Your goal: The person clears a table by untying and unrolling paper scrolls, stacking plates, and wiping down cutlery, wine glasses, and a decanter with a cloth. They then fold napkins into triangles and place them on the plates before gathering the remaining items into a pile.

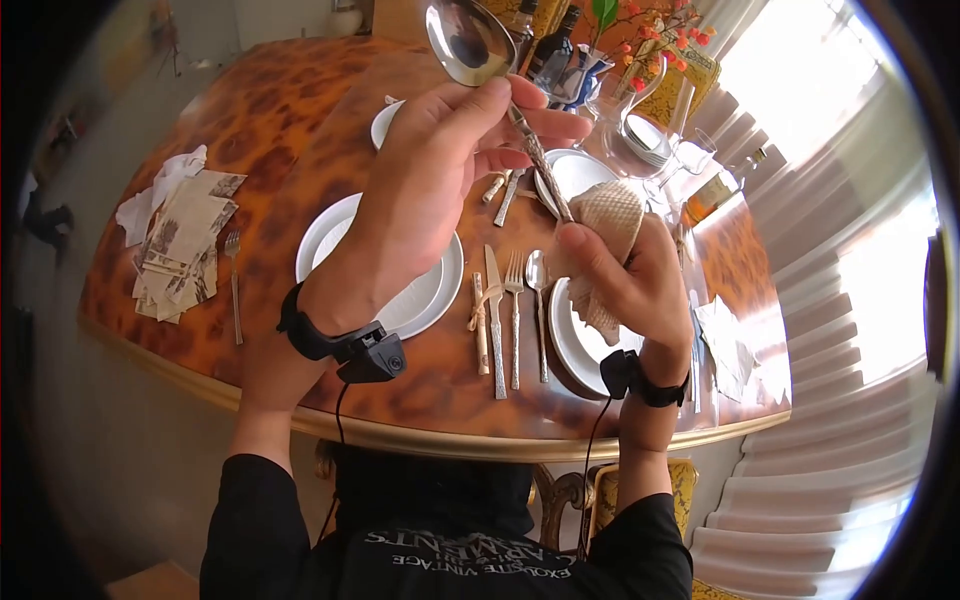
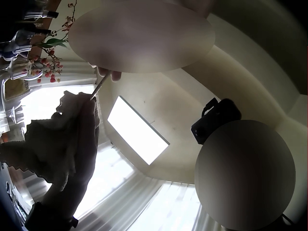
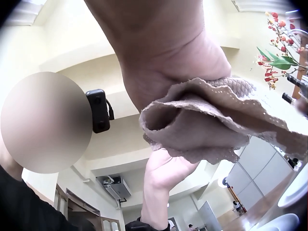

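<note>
My left hand (image 1: 425, 165) is raised over the table and pinches a large silver serving spoon (image 1: 468, 42) between thumb and fingers, just below its shiny bowl. The ornate handle (image 1: 537, 150) slants down to my right hand (image 1: 645, 285). That hand grips a beige waffle-textured cloth (image 1: 612, 215) at the handle's lower end, its thumb lying along the handle. Loose folds of the cloth hang below the fingers. From the right wrist, the scalloped cloth (image 3: 207, 127) fills the middle and hides the handle. The left wrist view shows part of the thin handle (image 2: 100, 85).
Below my hands lie stacked white plates (image 1: 440, 290), a knife (image 1: 495, 330), a fork (image 1: 515, 320) and a spoon (image 1: 540, 300). Patterned paper napkins (image 1: 185, 245) and another fork (image 1: 235, 290) are at left. Bottles (image 1: 555, 45), a glass pitcher (image 1: 625, 110) and berry branches (image 1: 670, 35) stand at the back.
</note>
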Tool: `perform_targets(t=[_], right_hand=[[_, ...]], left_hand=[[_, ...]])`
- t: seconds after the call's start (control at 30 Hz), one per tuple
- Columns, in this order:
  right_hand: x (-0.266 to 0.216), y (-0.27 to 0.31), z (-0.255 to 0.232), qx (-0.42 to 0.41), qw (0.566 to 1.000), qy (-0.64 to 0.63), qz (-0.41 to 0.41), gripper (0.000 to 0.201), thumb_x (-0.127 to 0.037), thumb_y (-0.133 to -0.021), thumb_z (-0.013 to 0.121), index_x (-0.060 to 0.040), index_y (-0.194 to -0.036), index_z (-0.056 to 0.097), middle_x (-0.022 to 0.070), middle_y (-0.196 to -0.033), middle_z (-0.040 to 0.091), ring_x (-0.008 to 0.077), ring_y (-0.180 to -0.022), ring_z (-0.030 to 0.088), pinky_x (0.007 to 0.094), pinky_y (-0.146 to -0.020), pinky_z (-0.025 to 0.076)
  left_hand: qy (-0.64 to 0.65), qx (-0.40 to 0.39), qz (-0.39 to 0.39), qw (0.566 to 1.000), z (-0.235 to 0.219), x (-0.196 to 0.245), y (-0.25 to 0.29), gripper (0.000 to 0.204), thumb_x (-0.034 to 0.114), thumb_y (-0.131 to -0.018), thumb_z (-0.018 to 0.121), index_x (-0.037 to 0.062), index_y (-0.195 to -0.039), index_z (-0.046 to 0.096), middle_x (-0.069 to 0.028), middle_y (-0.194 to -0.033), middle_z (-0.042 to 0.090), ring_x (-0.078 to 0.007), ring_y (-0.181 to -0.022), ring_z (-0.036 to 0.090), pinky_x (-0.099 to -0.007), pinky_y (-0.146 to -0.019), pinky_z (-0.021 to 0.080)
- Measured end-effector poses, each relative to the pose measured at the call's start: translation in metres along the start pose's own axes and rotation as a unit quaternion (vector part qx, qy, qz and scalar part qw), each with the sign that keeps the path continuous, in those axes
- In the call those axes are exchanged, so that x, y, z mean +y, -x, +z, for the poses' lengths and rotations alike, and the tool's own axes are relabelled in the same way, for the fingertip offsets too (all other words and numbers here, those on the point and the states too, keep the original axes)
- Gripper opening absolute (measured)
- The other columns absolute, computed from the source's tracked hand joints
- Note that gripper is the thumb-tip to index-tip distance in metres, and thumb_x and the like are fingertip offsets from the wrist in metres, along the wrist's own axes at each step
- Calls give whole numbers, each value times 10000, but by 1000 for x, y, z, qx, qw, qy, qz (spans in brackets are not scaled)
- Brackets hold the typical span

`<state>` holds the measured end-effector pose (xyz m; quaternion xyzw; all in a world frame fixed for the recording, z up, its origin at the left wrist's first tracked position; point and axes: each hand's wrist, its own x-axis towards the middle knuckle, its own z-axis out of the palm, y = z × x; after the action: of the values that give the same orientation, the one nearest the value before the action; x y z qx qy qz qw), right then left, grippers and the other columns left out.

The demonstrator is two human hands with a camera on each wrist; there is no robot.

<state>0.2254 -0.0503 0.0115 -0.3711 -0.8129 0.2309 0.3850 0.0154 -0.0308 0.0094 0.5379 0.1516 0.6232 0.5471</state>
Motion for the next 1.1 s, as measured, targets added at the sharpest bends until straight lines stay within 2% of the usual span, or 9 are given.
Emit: perform_targets(t=[0.1,0.27,0.37,0.47,0.53,0.73,0.8,0.87,1.1], right_hand=[[1,2,-7,-25,999,-6,21,265,-251,-966,611,11,-933,636,39,-725,655,92,-624,597,245,-557,467],[23,-11,-19,30,991,-105,81,295,-280,-998,575,-5,-906,633,27,-700,644,78,-602,585,236,-543,464],[52,-30,-10,64,969,-172,163,295,-277,-1005,552,0,-941,633,38,-774,657,85,-628,598,239,-554,474],[105,-48,15,67,939,-259,217,282,-259,-999,536,0,-954,638,56,-808,658,117,-649,632,252,-561,502],[135,-58,30,24,904,-307,297,234,-247,-983,566,-26,-963,641,43,-781,641,122,-634,622,262,-559,509],[190,-76,75,6,884,-323,337,233,-232,-974,558,-15,-967,645,53,-794,645,142,-641,627,271,-554,514],[206,-82,81,-21,876,-326,355,269,-223,-967,569,17,-1072,633,87,-932,666,157,-763,658,270,-612,540],[206,-83,94,-2,897,-353,266,255,-205,-954,558,36,-1006,620,102,-839,657,196,-652,648,324,-562,547],[234,-87,108,-9,858,-359,367,259,-204,-957,554,42,-994,625,100,-846,661,194,-680,659,313,-571,541]], left_hand=[[-55,-2,-18,998,0,3,-1,386,302,-1033,422,12,-1225,590,-161,-1180,674,-196,-1134,614,-337,-946,433],[-139,-9,-41,989,-13,19,-3,433,308,-1019,457,17,-1326,553,-144,-1258,642,-185,-1201,573,-328,-993,394],[-158,-15,17,987,-18,30,1,410,306,-1012,467,42,-1309,570,-125,-1265,641,-179,-1213,561,-337,-1014,373],[-195,26,106,975,-19,49,7,378,251,-982,533,-38,-1216,604,-76,-1043,690,-93,-973,600,-219,-785,446],[-175,25,127,976,-20,61,14,332,277,-993,480,54,-1194,624,-129,-1226,658,-185,-1178,582,-341,-1011,369],[-167,30,157,973,-33,78,26,324,271,-990,482,51,-1180,626,-132,-1212,662,-188,-1170,586,-341,-1009,370],[-163,34,166,972,-38,82,30,320,268,-989,483,50,-1174,627,-133,-1207,663,-189,-1167,588,-341,-1009,370],[-162,36,173,971,-42,85,33,317,265,-987,484,49,-1169,628,-134,-1201,665,-190,-1164,589,-341,-1008,371],[-163,31,200,966,-48,97,41,306,256,-983,486,45,-1149,631,-138,-1182,671,-194,-1153,595,-340,-1005,373]])
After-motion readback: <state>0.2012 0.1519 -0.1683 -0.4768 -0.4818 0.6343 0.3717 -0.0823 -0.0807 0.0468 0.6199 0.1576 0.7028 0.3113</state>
